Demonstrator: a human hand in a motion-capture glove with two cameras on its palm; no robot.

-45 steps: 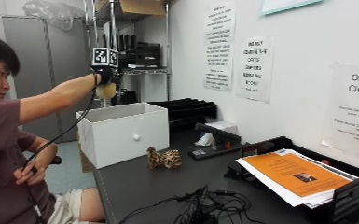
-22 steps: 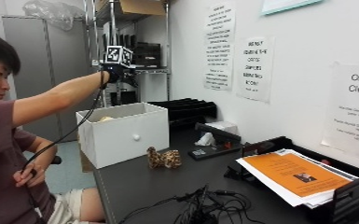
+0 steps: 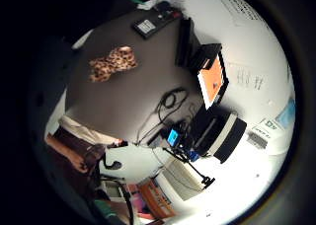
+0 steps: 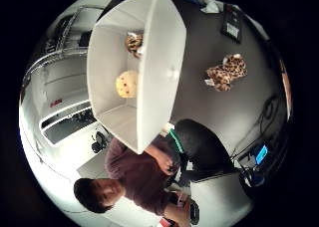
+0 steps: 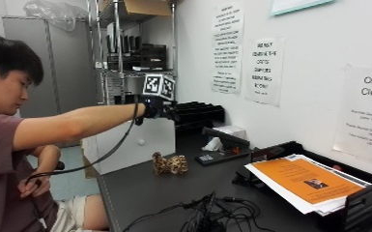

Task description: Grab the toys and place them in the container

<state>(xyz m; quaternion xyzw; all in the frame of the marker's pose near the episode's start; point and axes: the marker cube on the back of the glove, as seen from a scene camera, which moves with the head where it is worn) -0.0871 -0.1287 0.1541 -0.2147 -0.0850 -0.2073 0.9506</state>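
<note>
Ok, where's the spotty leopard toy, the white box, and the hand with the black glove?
leopard toy [image 5: 170, 164], outside view, on its spotted body.
white box [image 4: 154, 72], right thumb side palm view, on its front wall.
gloved right hand [image 5: 158, 109], outside view, on the glove's back.

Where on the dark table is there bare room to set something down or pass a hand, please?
Free: the dark table between the leopard toy and the near edge, and the strip between that toy and the white container. Crowded: the cable tangle, the tray of orange papers, and the black device by the wall.
</note>
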